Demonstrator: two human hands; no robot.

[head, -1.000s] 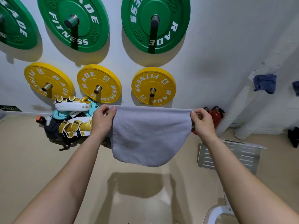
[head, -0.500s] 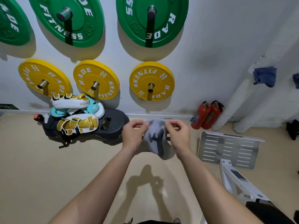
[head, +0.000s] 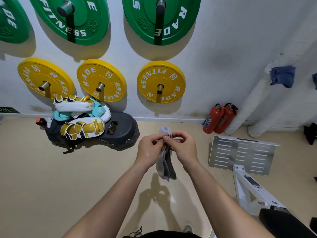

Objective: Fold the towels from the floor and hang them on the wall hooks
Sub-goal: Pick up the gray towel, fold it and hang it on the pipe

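A small light grey towel [head: 166, 166] hangs folded into a narrow strip between my hands, above the beige floor. My left hand [head: 149, 148] and my right hand [head: 183, 147] are close together, both pinching the towel's top edges with fingertips and thumbs. The towel's upper fold sticks up behind my fingers. On the right part of the wall a dark blue towel [head: 283, 76] hangs bunched up high, and the edge of another blue cloth [head: 315, 81] shows at the frame's right border.
Green [head: 161, 16] and yellow weight plates [head: 160, 82] hang on wall pegs. A pile of boxing pads and a black bag [head: 89, 124] lies by the wall at left. Two red fire extinguishers [head: 218, 118], white wrapped pipes [head: 247, 107] and a white machine's slotted footplate [head: 240, 154] stand at right.
One second ago my hands held the towel stretched wide. They have come together, folding the towel in half, and now hold it lower as a narrow hanging strip.
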